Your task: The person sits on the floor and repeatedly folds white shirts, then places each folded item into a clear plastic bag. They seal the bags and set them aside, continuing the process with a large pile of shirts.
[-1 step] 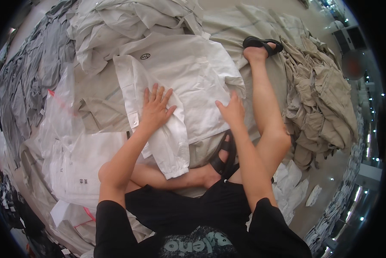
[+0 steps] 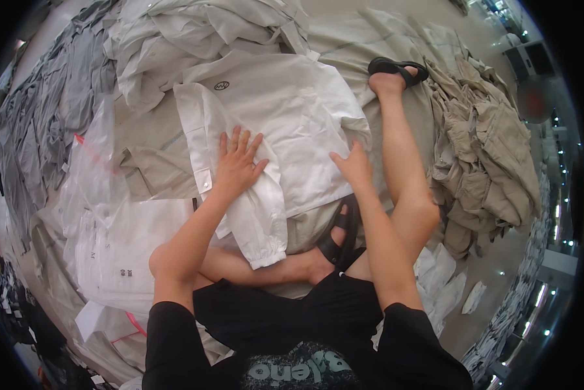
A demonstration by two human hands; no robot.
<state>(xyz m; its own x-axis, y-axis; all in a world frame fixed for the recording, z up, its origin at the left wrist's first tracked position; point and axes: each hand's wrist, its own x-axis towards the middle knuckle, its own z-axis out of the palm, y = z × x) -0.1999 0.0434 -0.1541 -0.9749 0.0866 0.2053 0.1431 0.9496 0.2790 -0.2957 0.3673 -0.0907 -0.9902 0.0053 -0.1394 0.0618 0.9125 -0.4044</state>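
A white long-sleeved jacket with a small dark round logo lies spread before me, its left sleeve folded inward over the body. My left hand presses flat on that sleeve, fingers spread and open. At the jacket's right edge, my right hand is closed on the cloth. Its thumb lies on top, and the fingers curl in at the fold, partly hidden. The sleeve's gathered cuff rests over my shin.
A clear plastic bag lies at my left. Light garments are heaped beyond the jacket, grey ones far left, tan ones at right. My sandalled foot stretches along the jacket's right side.
The fingers of my right hand have drawn in at the jacket's right edge. My left hand stays on the sleeve.
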